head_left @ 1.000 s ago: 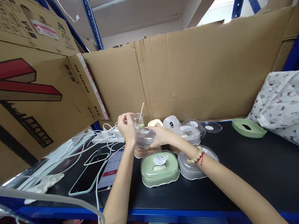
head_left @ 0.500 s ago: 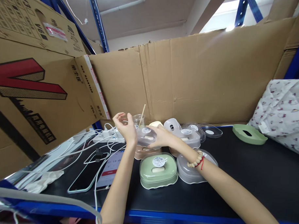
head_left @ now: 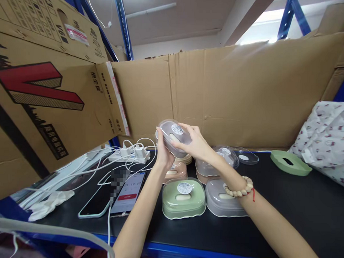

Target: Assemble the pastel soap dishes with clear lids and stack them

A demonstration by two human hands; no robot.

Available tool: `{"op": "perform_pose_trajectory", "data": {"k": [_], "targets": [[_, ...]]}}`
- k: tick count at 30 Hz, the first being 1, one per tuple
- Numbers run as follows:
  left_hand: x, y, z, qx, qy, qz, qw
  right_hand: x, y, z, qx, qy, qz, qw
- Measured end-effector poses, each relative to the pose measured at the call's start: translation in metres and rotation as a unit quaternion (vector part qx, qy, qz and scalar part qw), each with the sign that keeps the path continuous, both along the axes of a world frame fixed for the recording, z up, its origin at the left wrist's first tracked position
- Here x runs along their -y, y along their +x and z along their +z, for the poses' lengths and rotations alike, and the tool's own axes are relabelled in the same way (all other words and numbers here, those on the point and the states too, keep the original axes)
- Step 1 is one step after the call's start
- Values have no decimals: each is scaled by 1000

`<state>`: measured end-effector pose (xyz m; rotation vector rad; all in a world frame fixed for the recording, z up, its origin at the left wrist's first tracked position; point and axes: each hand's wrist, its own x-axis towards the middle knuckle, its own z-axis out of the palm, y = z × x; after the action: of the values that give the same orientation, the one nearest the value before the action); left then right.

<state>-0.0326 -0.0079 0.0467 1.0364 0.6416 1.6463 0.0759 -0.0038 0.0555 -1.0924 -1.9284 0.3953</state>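
Both my hands hold up a grey clear-lidded plastic box [head_left: 175,138], tilted, with a round white sticker and a pale oblong piece showing on top. My left hand [head_left: 164,155] grips its left side and underside. On the right side, my right hand [head_left: 196,144] wraps round the edge, thumb across the top. Below stand similar boxes: a pinkish-brown one [head_left: 176,170] under the hands, a green one [head_left: 183,199] in front, and a grey one [head_left: 226,202] partly behind my right forearm. More grey clear-lidded boxes [head_left: 206,168] stack behind that forearm.
A loose clear lid [head_left: 246,156] and a green shell with an oblong hole [head_left: 291,162] lie to the right, near a patterned bag [head_left: 326,134]. Two phones, one showing a timer [head_left: 128,195], and a power strip [head_left: 141,154] with tangled cables lie left. Cardboard [head_left: 232,93] walls the back.
The grey box has been lifted off the pinkish-brown box and tilted. My left hand, open and apart from it before, now grips it too. The view has shifted slightly.
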Motion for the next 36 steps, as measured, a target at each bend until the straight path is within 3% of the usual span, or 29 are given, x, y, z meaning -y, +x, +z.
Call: {"op": "perform_pose_trajectory", "data": {"k": [5, 15, 21, 25, 30, 36], "targets": [[-3, 3, -3, 28, -50, -13, 998, -5, 3, 3, 9, 19, 16, 1000], [-9, 3, -5, 80, -119, -2, 990, 1, -1, 7, 9, 54, -40, 998], [-7, 4, -5, 119, -147, 4, 982, 4, -1, 11, 4, -7, -6, 1000], [-8, 5, -7, 186, -112, -7, 976, -1, 0, 7, -30, -22, 5, 999], [-6, 4, -6, 148, -36, -23, 988, -7, 8, 7, -103, -58, 93, 989], [-2, 0, -3, 98, 19, 40, 994, -6, 16, 16, -158, -193, 66, 966]]}}
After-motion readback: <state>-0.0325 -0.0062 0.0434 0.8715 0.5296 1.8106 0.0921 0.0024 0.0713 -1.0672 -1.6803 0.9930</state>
